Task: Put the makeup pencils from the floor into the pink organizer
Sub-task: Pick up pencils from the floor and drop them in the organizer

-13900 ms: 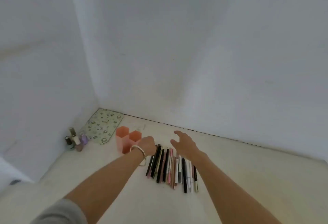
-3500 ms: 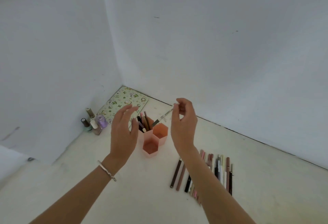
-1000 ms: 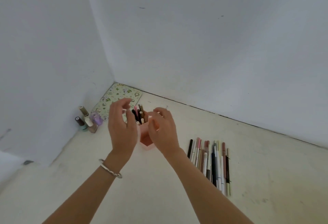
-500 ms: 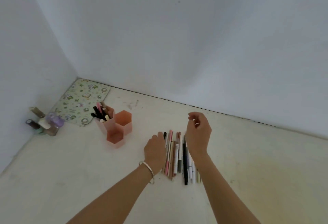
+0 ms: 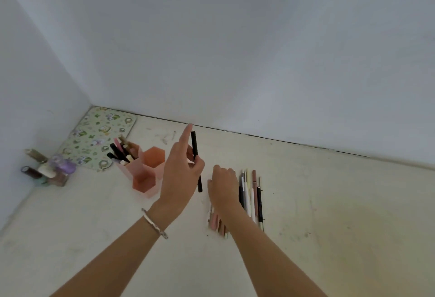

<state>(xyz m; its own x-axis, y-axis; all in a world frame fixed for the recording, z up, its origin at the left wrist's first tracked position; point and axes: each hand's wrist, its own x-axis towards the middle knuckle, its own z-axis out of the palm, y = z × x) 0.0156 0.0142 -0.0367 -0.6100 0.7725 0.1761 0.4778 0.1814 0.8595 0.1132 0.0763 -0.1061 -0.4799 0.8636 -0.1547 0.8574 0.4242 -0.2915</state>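
I'd put this task at partway, probably short of half. The pink organizer [image 5: 144,183] stands on the floor [image 5: 329,214] near its far left corner. Only the far-left of its 3 cells is filled: a bunch of pencils [image 5: 118,152] leans out of it, some dark, 1 pink, some pale-tipped. The other 2 cells look empty from here.

The left hand [image 5: 181,174] is raised just right of the organizer. Its thumb and fingers pinch 1 black pencil [image 5: 194,146] near the middle, almost upright, and the index finger points up. That pencil is off the floor but not yet in a cell.

The right hand [image 5: 222,185] is down on the row of floor pencils [image 5: 253,193] with its back toward me. I cannot tell whether its fingers have closed on one or merely rest there. The row lies toward the middle of the floor, with several pencils showing right of the hand and more pink ones under the wrist. All of these remain to be moved.
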